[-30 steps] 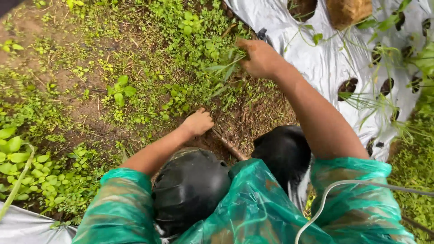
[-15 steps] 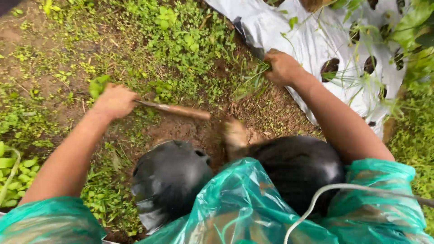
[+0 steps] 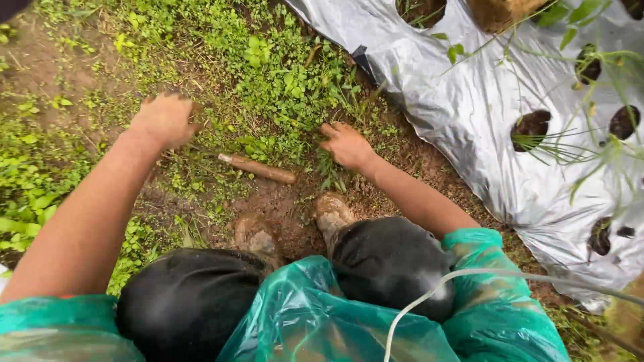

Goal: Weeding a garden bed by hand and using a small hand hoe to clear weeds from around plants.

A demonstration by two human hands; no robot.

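One wooden-handled tool (image 3: 258, 168), mud-smeared, lies near the left hand (image 3: 163, 119), whose fingers are curled loosely.

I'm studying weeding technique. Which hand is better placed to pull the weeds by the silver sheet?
Right. The right hand already rests on the weeds near the sheet. The left hand is farther off, gripping the wooden-handled tool.
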